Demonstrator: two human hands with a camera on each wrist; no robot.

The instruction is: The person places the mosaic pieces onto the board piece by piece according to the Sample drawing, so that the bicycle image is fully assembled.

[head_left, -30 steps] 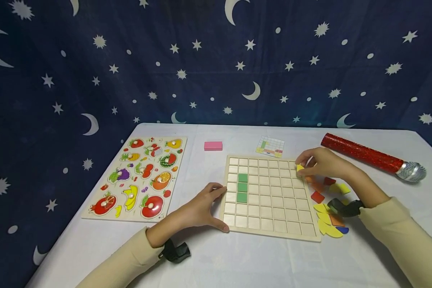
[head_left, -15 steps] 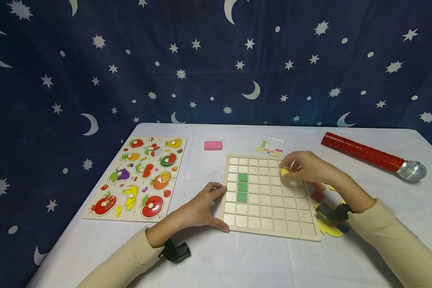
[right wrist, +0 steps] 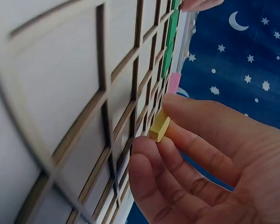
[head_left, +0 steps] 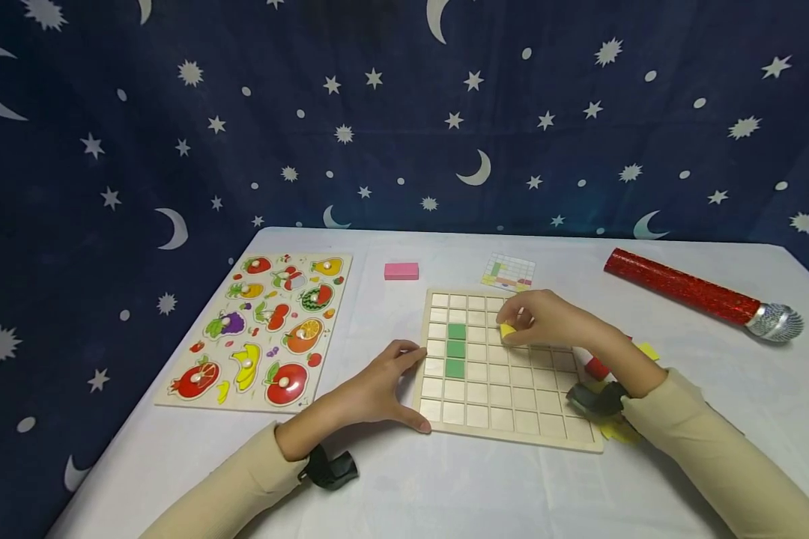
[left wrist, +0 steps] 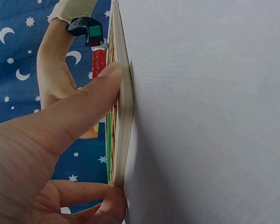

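A pale wooden grid board (head_left: 512,412) lies on the table. Three green square tiles (head_left: 455,349) sit in a column of its cells near the left side. My left hand (head_left: 377,385) rests against the board's left edge, thumb near the front corner and fingers farther back; the left wrist view shows the thumb (left wrist: 91,100) touching the rim. Over the upper middle of the grid, my right hand (head_left: 549,320) pinches a small yellow tile (right wrist: 159,129) between thumb and fingertips. Whether the tile touches the board I cannot tell.
A fruit peg puzzle (head_left: 259,329) lies left. Behind the board are a pink block (head_left: 401,271) and a printed pattern card (head_left: 508,271). A red glitter microphone (head_left: 688,288) lies at right. Loose yellow and red pieces (head_left: 597,368) are partly hidden by the right arm.
My right hand has carried the yellow tile leftward from the board's right edge to over the upper middle cells. The left hand has stayed at the board's edge.
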